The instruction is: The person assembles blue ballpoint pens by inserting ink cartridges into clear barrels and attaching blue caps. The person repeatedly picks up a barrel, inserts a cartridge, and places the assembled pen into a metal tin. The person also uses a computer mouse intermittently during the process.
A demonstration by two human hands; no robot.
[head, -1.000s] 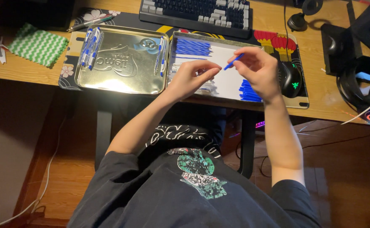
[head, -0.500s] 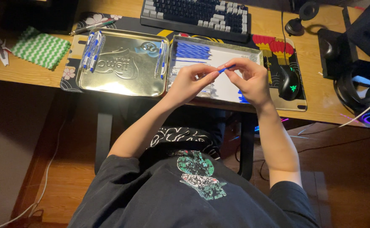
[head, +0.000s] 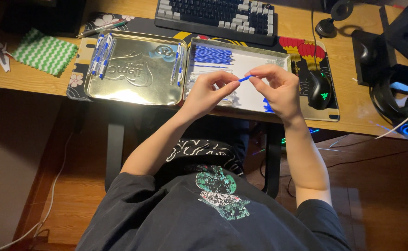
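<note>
My left hand and my right hand meet over the front edge of a shallow metal tin and pinch a small blue pen part between their fingertips. The left hand seems to grip a clear pen barrel as well, mostly hidden by fingers. Inside the tin lie a row of blue refills at the back, some clear barrels and a few blue pieces under my right hand. To the left lies the tin's embossed lid, with assembled blue-and-white pens along its left and right sides.
A dark keyboard sits behind the tin on a patterned desk mat. A black mouse lies right of my right hand, with headphones further right. A green zigzag cloth lies at the far left of the wooden desk.
Both hands have come slightly toward me and lower over the tin. The blue part now sits level between the fingertips instead of sticking up from the right hand.
</note>
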